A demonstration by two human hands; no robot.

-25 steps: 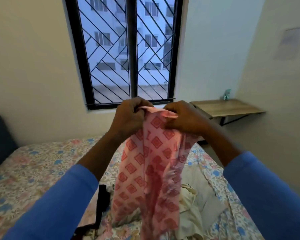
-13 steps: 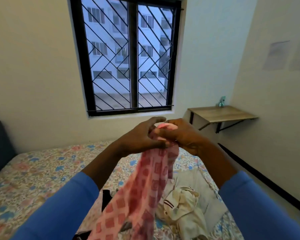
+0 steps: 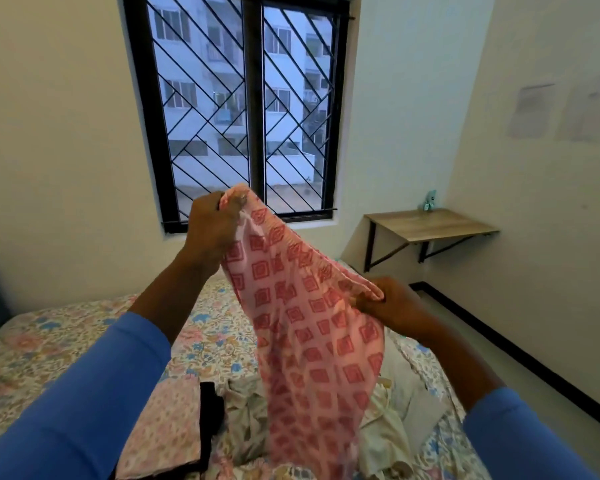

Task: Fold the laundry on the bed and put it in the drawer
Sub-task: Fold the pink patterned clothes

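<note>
Blue long sleeves (image 3: 84,393) pushed up both forearms; bare hands, no jewellery visible.

Pink cloth (image 3: 305,317): light pink with red diamond-and-square print; held up in the air, its top edge stretched on a slant from upper left down to lower right, the rest hanging loose and slightly blurred.
Grip: pinched at both ends of that top edge.
Cream garment (image 3: 388,427): crumpled on the bed (image 3: 32,358), at 5 o'clock from the cloth's hem.
Floral piece with black trim (image 3: 167,431): lying flat at 7 o'clock.
Bed: floral sheet, pale.
</note>
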